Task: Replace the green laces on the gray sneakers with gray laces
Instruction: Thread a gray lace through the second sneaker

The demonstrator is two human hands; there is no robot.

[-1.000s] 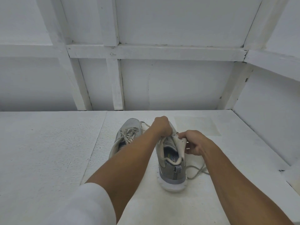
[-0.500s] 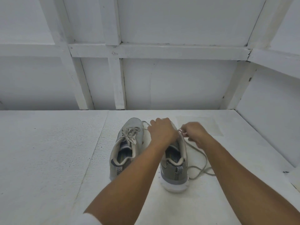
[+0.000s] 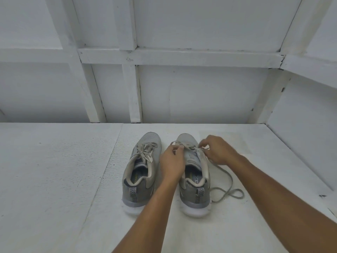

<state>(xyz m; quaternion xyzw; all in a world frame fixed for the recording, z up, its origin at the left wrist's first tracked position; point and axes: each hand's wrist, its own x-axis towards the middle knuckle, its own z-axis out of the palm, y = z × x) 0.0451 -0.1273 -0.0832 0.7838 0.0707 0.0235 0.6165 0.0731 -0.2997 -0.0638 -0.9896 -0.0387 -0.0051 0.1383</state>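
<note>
The right sneaker (image 3: 196,196) is now sitting flat on its sole on the surface (image 3: 54,179), where a second ago you were tipping it up by the tongue. Both hands are now working the lace (image 3: 189,147) across the eyelets. I'd judge you are tightening the second shoe, since the left sneaker (image 3: 135,194) just beside it is already showing a tied bow. Your left hand (image 3: 172,159) is reaching in between the shoes, fingers pinching one strand. Your right hand (image 3: 218,152) is arching over the outer side, fingers pinching the other, while the loose tail (image 3: 228,192) is lying curled to the right
</note>
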